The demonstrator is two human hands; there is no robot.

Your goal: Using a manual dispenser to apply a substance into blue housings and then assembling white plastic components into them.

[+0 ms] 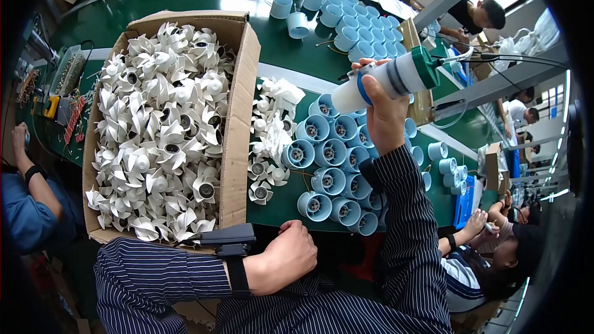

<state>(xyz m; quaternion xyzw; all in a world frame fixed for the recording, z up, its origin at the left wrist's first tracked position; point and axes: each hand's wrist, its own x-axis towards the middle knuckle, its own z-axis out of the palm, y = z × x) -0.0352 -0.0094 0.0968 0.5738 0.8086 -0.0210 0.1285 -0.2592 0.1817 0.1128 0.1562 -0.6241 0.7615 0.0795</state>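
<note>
My right hand (385, 108) is raised over the blue cups, its fingers wrapped round a white cylindrical tool (396, 77). This tool has a blue ring, dark bands and a green cap with a cord, and it lies tilted across the palm. Below it stand several light-blue cups (330, 152) with metal parts inside. My left hand (286, 260) is curled into a fist at the table's near edge; its palm side is hidden. A black device is strapped to that wrist. Beside the cups lie loose white fan impellers (261, 176) and crumpled white plastic (275, 136).
A large cardboard box (238, 130) heaped with white impellers fills the left. More blue cups (368, 28) stand at the back of the green table (185, 1). A metal frame post crosses the right, where several people work. Another person's arm (37, 176) shows far left.
</note>
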